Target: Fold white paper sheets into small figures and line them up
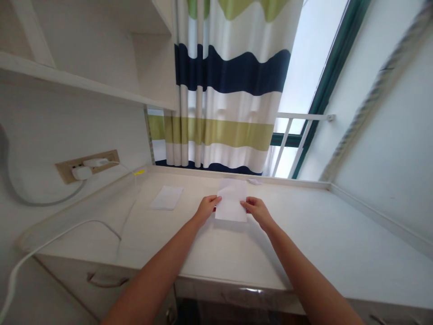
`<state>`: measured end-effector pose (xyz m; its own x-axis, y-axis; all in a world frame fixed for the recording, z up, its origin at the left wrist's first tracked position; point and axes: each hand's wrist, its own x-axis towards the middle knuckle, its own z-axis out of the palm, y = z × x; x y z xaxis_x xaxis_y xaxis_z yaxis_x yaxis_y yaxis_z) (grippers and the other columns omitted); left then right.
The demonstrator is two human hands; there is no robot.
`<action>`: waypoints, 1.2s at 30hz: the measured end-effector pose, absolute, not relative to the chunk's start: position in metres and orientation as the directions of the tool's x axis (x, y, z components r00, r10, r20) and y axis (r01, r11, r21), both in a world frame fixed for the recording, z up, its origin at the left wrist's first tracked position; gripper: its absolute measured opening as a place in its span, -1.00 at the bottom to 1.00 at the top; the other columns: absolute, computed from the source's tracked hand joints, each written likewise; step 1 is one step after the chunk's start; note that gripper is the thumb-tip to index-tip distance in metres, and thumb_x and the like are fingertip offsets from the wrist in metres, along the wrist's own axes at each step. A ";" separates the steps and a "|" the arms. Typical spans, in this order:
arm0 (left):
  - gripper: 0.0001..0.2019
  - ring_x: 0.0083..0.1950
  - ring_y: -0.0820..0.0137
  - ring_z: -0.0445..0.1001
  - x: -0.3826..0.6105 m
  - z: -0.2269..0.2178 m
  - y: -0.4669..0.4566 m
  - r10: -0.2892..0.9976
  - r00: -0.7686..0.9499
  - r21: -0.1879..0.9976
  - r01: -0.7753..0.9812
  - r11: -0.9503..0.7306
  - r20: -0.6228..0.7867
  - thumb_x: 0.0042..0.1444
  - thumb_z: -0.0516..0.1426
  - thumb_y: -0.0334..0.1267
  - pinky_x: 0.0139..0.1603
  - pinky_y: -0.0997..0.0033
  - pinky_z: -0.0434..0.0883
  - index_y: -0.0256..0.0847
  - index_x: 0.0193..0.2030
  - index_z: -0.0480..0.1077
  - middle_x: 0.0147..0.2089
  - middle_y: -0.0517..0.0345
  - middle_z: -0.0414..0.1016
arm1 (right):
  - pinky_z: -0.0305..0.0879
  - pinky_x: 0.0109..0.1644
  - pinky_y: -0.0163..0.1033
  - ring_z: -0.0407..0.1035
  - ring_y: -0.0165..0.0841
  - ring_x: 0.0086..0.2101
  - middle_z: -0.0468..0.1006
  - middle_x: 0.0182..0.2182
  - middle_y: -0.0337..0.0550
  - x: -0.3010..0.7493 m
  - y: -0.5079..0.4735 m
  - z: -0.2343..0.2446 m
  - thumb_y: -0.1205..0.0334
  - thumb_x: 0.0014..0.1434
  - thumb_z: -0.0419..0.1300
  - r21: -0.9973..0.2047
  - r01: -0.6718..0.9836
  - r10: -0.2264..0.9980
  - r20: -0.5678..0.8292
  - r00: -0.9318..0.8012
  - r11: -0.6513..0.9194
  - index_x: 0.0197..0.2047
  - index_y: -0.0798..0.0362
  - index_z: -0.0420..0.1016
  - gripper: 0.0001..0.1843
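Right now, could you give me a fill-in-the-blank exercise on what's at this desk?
1. The paper sheet held by the left hand and right hand is ____ in colour.
2. A second paper lies flat on the desk, to the sheet's ____.
3. The curtain behind the desk is patterned with ____.
Missing words: white; left; stripes.

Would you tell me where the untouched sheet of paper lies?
Head view: the untouched sheet lies on the desk, left of the left hand, apart from the held paper.
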<state>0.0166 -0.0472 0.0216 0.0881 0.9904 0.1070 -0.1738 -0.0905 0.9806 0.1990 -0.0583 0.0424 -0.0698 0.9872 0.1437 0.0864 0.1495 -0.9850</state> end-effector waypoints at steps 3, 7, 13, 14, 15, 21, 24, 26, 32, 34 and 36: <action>-0.69 -0.43 0.46 0.36 0.019 0.021 -0.058 0.990 0.106 0.981 -0.176 -0.077 0.096 -0.27 0.19 -0.07 -0.38 0.46 0.32 -0.32 -0.48 0.39 -0.46 0.13 0.41 | 0.17 -0.48 -0.33 0.18 -0.50 -0.59 0.29 -0.67 -0.32 0.202 -0.067 0.037 0.09 -0.28 0.22 -0.988 0.046 0.988 0.144 -0.053 0.146 -0.63 0.11 0.28 -0.73; -0.71 -0.42 0.46 0.36 0.019 0.018 -0.071 0.988 0.120 0.988 -0.132 -0.084 0.100 -0.28 0.19 -0.10 -0.37 0.44 0.32 -0.32 -0.48 0.39 -0.45 0.13 0.41 | 0.17 -0.48 -0.35 0.17 -0.53 -0.61 0.26 -0.69 -0.35 0.205 -0.079 0.033 0.13 -0.29 0.24 -0.995 0.020 0.993 0.097 -0.072 0.099 -0.64 0.11 0.26 -0.73; -0.71 -0.47 0.49 0.34 0.018 0.008 -0.082 0.988 0.090 0.987 -0.116 -0.114 0.124 -0.27 0.19 -0.11 -0.41 0.45 0.31 -0.34 -0.50 0.37 -0.48 0.16 0.37 | 0.20 -0.45 -0.36 0.20 -0.54 -0.61 0.27 -0.69 -0.36 0.204 -0.092 0.020 0.16 -0.32 0.26 -0.993 -0.053 0.984 0.115 -0.135 0.109 -0.64 0.13 0.26 -0.73; -0.71 -0.48 0.50 0.34 0.018 0.007 -0.083 0.987 0.101 0.988 -0.106 -0.116 0.127 -0.27 0.19 -0.11 -0.42 0.46 0.30 -0.34 -0.50 0.36 -0.50 0.16 0.37 | 0.21 -0.44 -0.36 0.20 -0.54 -0.60 0.29 -0.68 -0.36 0.204 -0.093 0.018 0.17 -0.32 0.26 -0.992 -0.069 0.985 0.117 -0.126 0.109 -0.63 0.13 0.27 -0.74; -0.71 -0.49 0.50 0.33 0.018 0.006 -0.083 0.986 0.109 0.988 -0.098 -0.116 0.127 -0.27 0.19 -0.11 -0.44 0.46 0.30 -0.34 -0.50 0.36 -0.51 0.17 0.36 | 0.21 -0.44 -0.36 0.22 -0.53 -0.60 0.31 -0.67 -0.35 0.204 -0.094 0.017 0.17 -0.32 0.26 -0.992 -0.084 0.987 0.109 -0.116 0.099 -0.61 0.13 0.28 -0.74; -0.69 -0.52 0.51 0.33 0.018 0.004 -0.081 0.982 0.136 0.989 -0.078 -0.125 0.134 -0.26 0.19 -0.08 -0.46 0.49 0.29 -0.34 -0.50 0.36 -0.53 0.18 0.36 | 0.24 -0.42 -0.33 0.27 -0.49 -0.58 0.37 -0.63 -0.30 0.206 -0.096 0.015 0.15 -0.30 0.26 -0.990 -0.099 0.985 0.114 -0.127 0.102 -0.57 0.14 0.34 -0.74; -0.70 -0.52 0.51 0.33 0.018 0.005 -0.083 0.980 0.143 0.987 -0.094 -0.128 0.141 -0.27 0.19 -0.09 -0.45 0.49 0.30 -0.33 -0.53 0.34 -0.55 0.20 0.35 | 0.25 -0.40 -0.33 0.28 -0.49 -0.57 0.38 -0.63 -0.29 0.207 -0.098 0.018 0.15 -0.29 0.27 -0.986 -0.111 0.981 0.142 -0.134 0.127 -0.58 0.14 0.34 -0.75; -0.72 -0.52 0.51 0.33 0.018 0.005 -0.084 0.977 0.158 0.986 -0.112 -0.126 0.143 -0.26 0.19 -0.10 -0.44 0.48 0.30 -0.33 -0.53 0.34 -0.55 0.20 0.35 | 0.25 -0.41 -0.33 0.28 -0.49 -0.56 0.39 -0.62 -0.28 0.207 -0.099 0.019 0.17 -0.29 0.27 -0.984 -0.119 0.980 0.151 -0.130 0.135 -0.57 0.14 0.35 -0.76; -0.67 -0.46 0.49 0.37 0.018 0.010 -0.087 0.980 0.142 0.978 -0.176 -0.113 0.139 -0.29 0.22 -0.17 -0.40 0.45 0.33 -0.31 -0.36 0.36 -0.45 0.17 0.41 | 0.27 -0.43 -0.32 0.32 -0.46 -0.55 0.46 -0.56 -0.23 0.207 -0.098 0.018 0.25 -0.27 0.25 -0.984 -0.140 0.989 0.126 -0.077 0.114 -0.42 0.10 0.39 -0.75; -0.65 -0.45 0.48 0.37 0.018 0.011 -0.088 0.980 0.136 0.972 -0.204 -0.114 0.143 -0.30 0.22 -0.18 -0.40 0.45 0.33 -0.31 -0.33 0.36 -0.42 0.15 0.42 | 0.27 -0.44 -0.33 0.32 -0.46 -0.55 0.46 -0.56 -0.23 0.208 -0.097 0.017 0.26 -0.26 0.25 -0.983 -0.149 0.990 0.121 -0.073 0.109 -0.41 0.10 0.39 -0.75; -0.64 -0.45 0.48 0.37 0.018 0.011 -0.088 0.979 0.141 0.966 -0.234 -0.114 0.149 -0.30 0.22 -0.19 -0.40 0.46 0.33 -0.30 -0.31 0.36 -0.41 0.14 0.43 | 0.27 -0.45 -0.33 0.32 -0.46 -0.56 0.47 -0.56 -0.23 0.208 -0.095 0.017 0.26 -0.26 0.25 -0.981 -0.164 0.989 0.120 -0.088 0.105 -0.39 0.10 0.40 -0.74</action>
